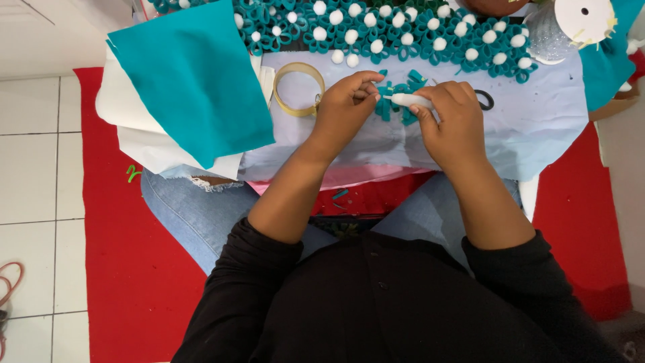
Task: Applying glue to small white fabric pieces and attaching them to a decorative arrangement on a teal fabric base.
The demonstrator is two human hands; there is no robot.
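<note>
My right hand [451, 119] grips a small white glue tube [411, 100] and points its nozzle left. My left hand [346, 107] pinches a tiny teal felt piece right at the nozzle tip; the piece is mostly hidden by my fingers. Just beyond both hands lies a small pile of teal felt loops [398, 101] on a pale cloth [537, 128]. Rows of finished teal felt flowers with white pompom centres [390, 30] stretch across the far side of the cloth.
A teal felt sheet [191, 81] lies at the left over white fabric [134, 134]. A roll of tan tape [298, 89] sits beside my left hand. Black scissor handles [484, 99] show behind my right hand. A red mat [127, 269] covers the tiled floor [33, 175].
</note>
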